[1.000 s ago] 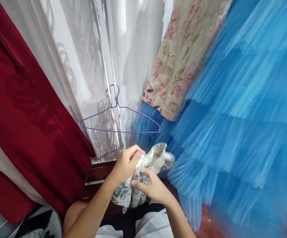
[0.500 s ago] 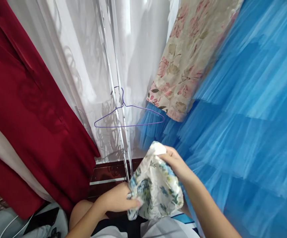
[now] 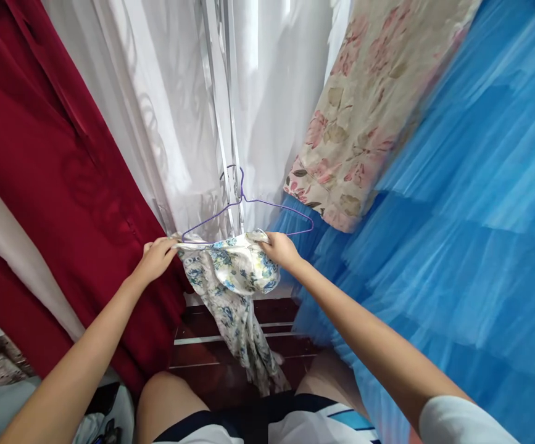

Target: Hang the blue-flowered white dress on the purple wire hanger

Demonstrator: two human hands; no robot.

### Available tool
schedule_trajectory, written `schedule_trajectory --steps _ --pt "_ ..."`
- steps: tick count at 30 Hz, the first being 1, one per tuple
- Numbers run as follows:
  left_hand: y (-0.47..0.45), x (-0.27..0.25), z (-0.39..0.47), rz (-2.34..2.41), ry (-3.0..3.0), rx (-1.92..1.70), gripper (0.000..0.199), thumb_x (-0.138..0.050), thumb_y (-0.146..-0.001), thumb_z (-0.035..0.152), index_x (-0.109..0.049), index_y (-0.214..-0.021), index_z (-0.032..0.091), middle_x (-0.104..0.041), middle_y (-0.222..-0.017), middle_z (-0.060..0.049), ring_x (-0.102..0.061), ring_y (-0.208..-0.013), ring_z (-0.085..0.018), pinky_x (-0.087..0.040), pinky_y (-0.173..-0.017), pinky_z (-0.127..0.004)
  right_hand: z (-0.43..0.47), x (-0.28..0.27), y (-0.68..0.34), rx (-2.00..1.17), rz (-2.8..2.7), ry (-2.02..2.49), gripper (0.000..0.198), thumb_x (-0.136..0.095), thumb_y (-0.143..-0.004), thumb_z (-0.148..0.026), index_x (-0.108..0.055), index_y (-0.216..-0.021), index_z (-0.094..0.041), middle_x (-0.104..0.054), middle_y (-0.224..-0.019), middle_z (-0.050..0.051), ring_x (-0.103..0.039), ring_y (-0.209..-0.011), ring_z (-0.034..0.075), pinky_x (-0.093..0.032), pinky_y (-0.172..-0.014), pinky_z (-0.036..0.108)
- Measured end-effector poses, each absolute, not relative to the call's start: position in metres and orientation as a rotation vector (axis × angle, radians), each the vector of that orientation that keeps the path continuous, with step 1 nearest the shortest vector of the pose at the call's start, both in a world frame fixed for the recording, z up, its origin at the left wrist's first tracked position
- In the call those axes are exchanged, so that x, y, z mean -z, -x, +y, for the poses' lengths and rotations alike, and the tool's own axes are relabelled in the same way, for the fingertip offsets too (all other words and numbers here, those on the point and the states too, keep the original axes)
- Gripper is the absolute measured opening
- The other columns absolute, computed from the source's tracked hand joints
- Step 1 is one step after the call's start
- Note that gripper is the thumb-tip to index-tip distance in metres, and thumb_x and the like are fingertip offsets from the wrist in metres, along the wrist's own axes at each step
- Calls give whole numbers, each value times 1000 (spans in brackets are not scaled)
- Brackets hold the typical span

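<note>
I hold a white floral-print garment [image 3: 239, 266], patterned in blue and yellow-green, stretched by its top edge in front of me at the middle of the view. My left grip [image 3: 155, 258] pinches its left end, beside the left corner of a purple wire hanger [image 3: 242, 196]; my right grip [image 3: 280, 248] is closed on the other end, short of the hanger's right corner. The garment's top edge runs along the hanger's lower bar (whether cloth or wire lies in front along all of it, I cannot tell), and the rest hangs in a narrowing fall between my knees. The hanger's hook is up against slim white metal poles [image 3: 221, 129], with white curtains [image 3: 276, 92] behind. To the left drapes deep red fabric [image 3: 49, 166]; to the right hang a beige garment with pink flowers [image 3: 341, 148] and a tiered blue tulle skirt [image 3: 461, 234].
</note>
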State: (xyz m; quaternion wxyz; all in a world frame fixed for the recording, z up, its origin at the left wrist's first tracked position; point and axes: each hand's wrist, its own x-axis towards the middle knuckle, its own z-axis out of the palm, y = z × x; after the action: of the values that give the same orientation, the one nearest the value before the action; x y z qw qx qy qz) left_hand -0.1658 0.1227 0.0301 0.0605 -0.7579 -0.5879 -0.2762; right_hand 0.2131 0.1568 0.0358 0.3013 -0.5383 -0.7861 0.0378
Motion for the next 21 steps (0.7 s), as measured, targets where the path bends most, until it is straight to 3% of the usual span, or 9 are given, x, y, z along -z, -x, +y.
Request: schedule_trajectory --steps 5,8,10,12,14,17,21 --pt "112 -76 117 -1515 2431 1029 23 -37 -93 28 -57 -99 18 -62 -106 -8 -55 -97 -21 -40 -88 -31 133 -26 -208 -100 -2093 1355 24 -49 -88 -27 -70 -85 -17 -73 -83 12 -64 -74 22 -32 -62 27" --pt "75 -84 111 -1383 2429 1121 20 -46 -89 24 -55 -107 18 -59 -111 -7 -55 -104 -21 -40 -92 -30 119 -23 -214 -230 -2080 1222 25 -48 -86 -23 -72 -86 -16 -72 -78 10 -63 -72 21 -37 -64 26" --pt "59 -84 110 -1382 2293 1251 25 -51 -87 24 -54 -111 18 -57 -114 -8 -55 -108 -22 -40 -93 -30 112 -22 -227 -268 -1985 1125 30 -46 -84 -19 -72 -99 -16 -70 -76 7 -61 -69 20 -40 -65 26" --pt "51 -81 111 -1436 2142 1366 24 -55 -86 25 -56 -108 19 -58 -111 -8 -56 -106 -22 -42 -90 -31 110 -24 -246 -216 -1810 1107 45 -46 -83 -18 -62 -124 -17 -68 -73 4 -59 -63 19 -42 -63 27" --pt "48 -76 112 -1463 2095 1398 17 -56 -86 27 -60 -101 20 -60 -104 -6 -59 -98 -21 -43 -84 -29 114 -30 -268 -136 -1651 1159 62 -49 -83 -23 -41 -145 -15 -63 -66 1 -54 -55 18 -42 -59 28" --pt "48 -70 113 -1419 2140 1390 14 -55 -89 30 -64 -93 20 -62 -93 -4 -60 -88 -19 -43 -78 -28 134 -47 -293 -95 -1618 1251 81 -56 -84 -35 -22 -153 -8 -59 -60 -1 -49 -50 18 -41 -56 29" --pt "46 -67 109 -1428 2144 1359 19 -54 -90 33 -67 -96 20 -63 -91 -4 -60 -84 -18 -43 -73 -27 170 -70 -305 -79 -1815 1290 75 -62 -82 -40 -41 -144 -6 -68 -79 8 -57 -63 20 -44 -65 31"
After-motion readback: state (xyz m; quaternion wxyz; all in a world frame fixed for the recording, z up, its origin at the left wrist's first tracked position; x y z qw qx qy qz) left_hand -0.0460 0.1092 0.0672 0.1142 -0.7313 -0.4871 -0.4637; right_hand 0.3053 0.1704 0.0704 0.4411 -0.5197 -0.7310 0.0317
